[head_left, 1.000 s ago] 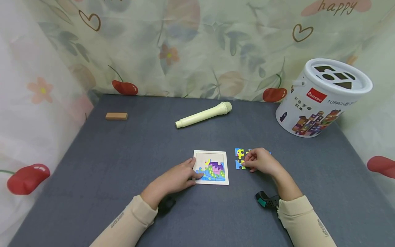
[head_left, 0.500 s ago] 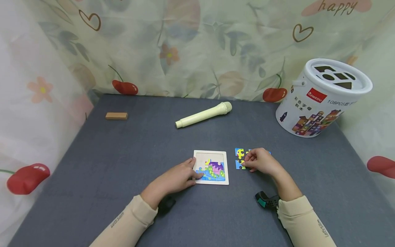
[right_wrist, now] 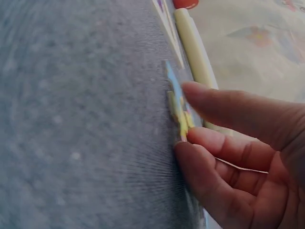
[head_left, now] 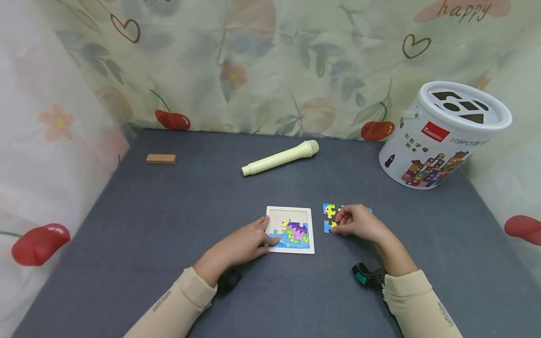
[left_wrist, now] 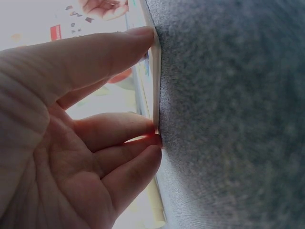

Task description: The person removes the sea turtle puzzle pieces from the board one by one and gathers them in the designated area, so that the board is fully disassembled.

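A small square puzzle tray [head_left: 312,234] with a pale wooden rim lies on the dark cloth, its lower and right parts filled with blue, purple, pink and green pieces. My left hand [head_left: 245,241] holds the tray at its left side; in the left wrist view, the thumb and fingers [left_wrist: 128,126] meet its edge. To the right of the tray my right hand [head_left: 361,223] pinches a blue and yellow puzzle piece [right_wrist: 173,78] by its sides. Its fingertips partly cover the piece. Another blue and yellow piece [head_left: 327,209] lies just beyond, and further pieces are mostly hidden behind the right hand.
A cream toy microphone [head_left: 279,158] lies behind the tray. At the back left is a small wooden block [head_left: 160,159]. A large white bucket [head_left: 439,141] with a shape-cut lid stands at the back right. Patterned curtains [head_left: 253,70] surround the table.
My right fingertips have shifted slightly toward me over the nearer puzzle piece, covering more of it. My left hand stays on the tray. The head view has shifted very slightly.
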Demonstrator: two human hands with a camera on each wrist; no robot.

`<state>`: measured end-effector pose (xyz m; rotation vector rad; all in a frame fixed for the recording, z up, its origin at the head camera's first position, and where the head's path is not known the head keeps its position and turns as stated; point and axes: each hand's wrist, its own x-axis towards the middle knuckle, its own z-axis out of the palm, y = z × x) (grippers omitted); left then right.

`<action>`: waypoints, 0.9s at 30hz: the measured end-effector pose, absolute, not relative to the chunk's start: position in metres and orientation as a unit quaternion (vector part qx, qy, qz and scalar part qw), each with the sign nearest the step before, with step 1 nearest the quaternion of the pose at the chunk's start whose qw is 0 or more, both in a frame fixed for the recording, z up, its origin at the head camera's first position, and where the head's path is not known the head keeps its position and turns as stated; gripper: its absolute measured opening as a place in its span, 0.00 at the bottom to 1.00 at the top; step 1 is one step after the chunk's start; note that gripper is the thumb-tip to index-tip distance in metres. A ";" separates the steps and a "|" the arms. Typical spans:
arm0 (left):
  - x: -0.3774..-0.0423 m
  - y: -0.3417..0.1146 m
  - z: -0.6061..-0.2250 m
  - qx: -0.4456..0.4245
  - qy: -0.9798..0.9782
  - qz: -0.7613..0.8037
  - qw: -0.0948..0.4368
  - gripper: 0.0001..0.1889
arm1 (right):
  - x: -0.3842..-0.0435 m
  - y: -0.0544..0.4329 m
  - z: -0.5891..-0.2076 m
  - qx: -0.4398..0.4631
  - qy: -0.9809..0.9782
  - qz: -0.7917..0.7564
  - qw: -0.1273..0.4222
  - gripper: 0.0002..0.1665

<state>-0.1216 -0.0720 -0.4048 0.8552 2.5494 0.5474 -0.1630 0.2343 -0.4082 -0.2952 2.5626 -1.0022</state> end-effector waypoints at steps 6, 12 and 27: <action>-0.122 -0.072 -0.405 0.304 0.911 0.197 0.197 0.19 | -0.164 0.238 -0.409 -0.147 0.911 -0.341 0.180 0.16; -0.121 -0.072 -0.406 0.300 0.912 0.196 0.201 0.19 | -0.164 0.238 -0.409 -0.151 0.909 -0.346 0.178 0.15; -0.121 -0.069 -0.403 0.295 0.915 0.188 0.199 0.19 | -0.163 0.239 -0.404 -0.158 0.909 -0.343 0.173 0.16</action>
